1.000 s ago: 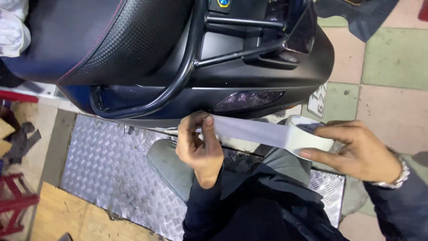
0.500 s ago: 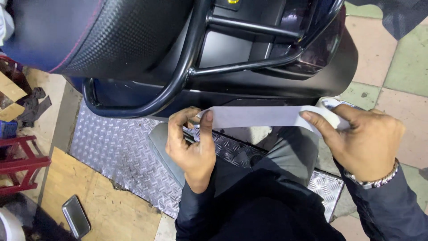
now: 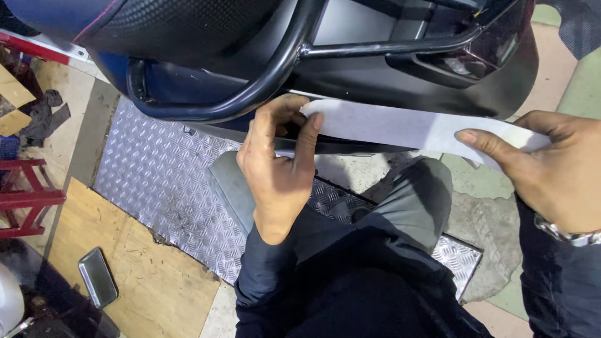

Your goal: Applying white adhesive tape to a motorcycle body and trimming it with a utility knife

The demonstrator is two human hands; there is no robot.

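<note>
A strip of pale grey tape stretches across the lower rear body of a dark scooter. My left hand pinches the strip's left end against the panel, index finger laid over it. My right hand holds the other end, where the tape roll is mostly hidden under the fingers. A black tubular grab rail curves just above my left hand. My knees in dark trousers fill the bottom of the view.
A silver checker plate lies under the scooter, with wooden boards beside it. A phone rests on the boards. A red stand and dark rags sit at the left. Tiled floor shows at the right.
The view has closed in on the scooter's rear panel. My hands have moved apart, drawing out a longer length of tape, and the strip now lies closer to the panel's lower edge.
</note>
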